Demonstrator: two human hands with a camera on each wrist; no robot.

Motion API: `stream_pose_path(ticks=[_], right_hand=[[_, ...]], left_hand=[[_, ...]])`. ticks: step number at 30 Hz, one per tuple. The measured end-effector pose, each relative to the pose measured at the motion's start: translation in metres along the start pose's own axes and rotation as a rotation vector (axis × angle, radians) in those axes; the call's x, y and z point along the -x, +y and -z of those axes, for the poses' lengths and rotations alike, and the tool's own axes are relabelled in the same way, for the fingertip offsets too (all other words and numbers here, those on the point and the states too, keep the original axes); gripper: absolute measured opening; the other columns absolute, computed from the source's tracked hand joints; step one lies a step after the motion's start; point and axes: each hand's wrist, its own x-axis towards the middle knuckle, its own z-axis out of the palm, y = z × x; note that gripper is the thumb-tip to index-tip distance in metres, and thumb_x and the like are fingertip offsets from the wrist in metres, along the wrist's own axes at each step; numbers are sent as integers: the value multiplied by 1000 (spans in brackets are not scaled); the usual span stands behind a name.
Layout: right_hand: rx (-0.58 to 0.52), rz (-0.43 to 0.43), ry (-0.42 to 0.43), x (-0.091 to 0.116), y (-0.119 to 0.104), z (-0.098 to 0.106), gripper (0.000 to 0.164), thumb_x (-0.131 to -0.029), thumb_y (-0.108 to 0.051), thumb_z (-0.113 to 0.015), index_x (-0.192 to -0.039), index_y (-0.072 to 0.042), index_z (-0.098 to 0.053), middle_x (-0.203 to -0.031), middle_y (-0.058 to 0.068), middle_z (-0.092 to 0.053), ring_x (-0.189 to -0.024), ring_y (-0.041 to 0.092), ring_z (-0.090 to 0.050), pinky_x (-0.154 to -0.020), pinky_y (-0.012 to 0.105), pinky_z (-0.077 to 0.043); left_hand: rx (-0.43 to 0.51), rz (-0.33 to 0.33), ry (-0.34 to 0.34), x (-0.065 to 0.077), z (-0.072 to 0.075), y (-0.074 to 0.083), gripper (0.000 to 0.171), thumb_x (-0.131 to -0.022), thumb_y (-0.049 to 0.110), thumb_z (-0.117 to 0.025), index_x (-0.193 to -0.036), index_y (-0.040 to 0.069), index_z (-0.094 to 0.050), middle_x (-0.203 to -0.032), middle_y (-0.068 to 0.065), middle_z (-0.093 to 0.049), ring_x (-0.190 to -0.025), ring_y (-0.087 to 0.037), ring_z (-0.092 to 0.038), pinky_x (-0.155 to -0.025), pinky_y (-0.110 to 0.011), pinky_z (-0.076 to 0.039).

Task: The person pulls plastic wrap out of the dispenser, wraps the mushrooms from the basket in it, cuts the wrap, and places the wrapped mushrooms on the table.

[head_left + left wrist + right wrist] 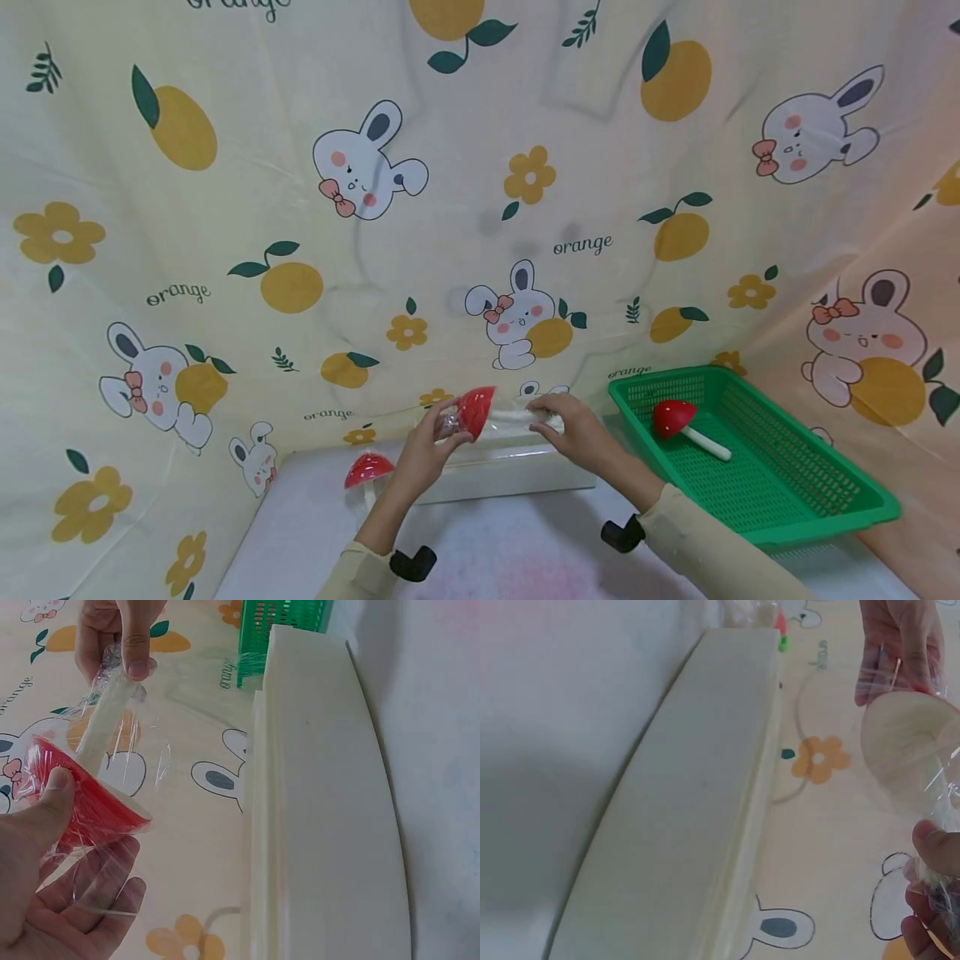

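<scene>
Patterned cloth (pixel 457 242): While rabbits, flowers and oranges cover its cream ground, it hangs as a backdrop behind everything else.
Bench (pixel 300 517): pale top with a faint pink patch toward the near edge.
Green basket (pixel 780 479): slotted, at the right, beyond the right forearm.
White box (pixel 517 483): long and low, set across the back of the bench, left of the basket.
Sleeves (pixel 352 571): beige, on both forearms.
Right hand (pixel 573 429): thumb and fingers pinch the stem end of the wrapped mushroom (pixel 476 412), where clear film (pixel 146 731) bunches up.
Left hand (pixel 423 454): thumb pressed on the outside of the red cap, fingers partly spread beneath, the cap held between them.
Position of the wrapped mushroom: raised between the two hands, near the box's back edge, turned sideways; its cap sits in the left hand, its pale underside faces the right hand, and its stem runs across to that pinch.
Loose mushroom (pixel 673 417): red cap, white stem, lying on its side in the basket, apart from both hands.
Standing mushroom (pixel 367 469): upright, red cap on top, on the bench left of the box, near the left forearm.
Black wrist pieces (pixel 412 564): one at each wrist.
</scene>
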Motion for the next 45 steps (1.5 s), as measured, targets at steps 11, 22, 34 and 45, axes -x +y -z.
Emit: stream_pose_path(ticks=[11, 22, 34, 45], right_hand=[[-9, 12, -6, -8, -2, 9, 35, -85, -16, -81, -118, -18, -68, -115, -4, -68, -106, 13, -63, -94, 35, -55], [4, -4, -9, -16, -8, 20, 36, -86, -18, -80, -120, -18, -69, -116, -4, -69, -110, 15, -62, -94, 36, -55], [-3, -13, -8, -21, -12, 28, 36, -87, -18, -80, -121, -17, -69, -119, -3, -69, -112, 17, -62, -94, 38, -55], [14, 1, 12, -25, -17, 33, 35, -87, -20, -79, -121, -20, -69, -116, -4, -69, -107, 14, -62, -92, 36, -56]], left_hand=[[6, -39, 30, -3, 2, 10, 64, -87, 36, -74, -144, 26, -46, -129, -4, -67, -117, -22, -65, -93, -38, -55], [13, -48, 42, -6, 7, 21, 59, -87, 37, -74, -140, 29, -48, -130, -2, -67, -120, -25, -64, -91, -40, -56], [-5, -52, 87, -7, 7, 29, 58, -88, 34, -74, -140, 29, -49, -136, -1, -63, -125, -27, -60, -92, -41, -55], [18, -56, 84, -7, 12, 37, 57, -88, 34, -74, -140, 32, -48, -134, 3, -64, -126, -24, -59, -94, -40, -55]])
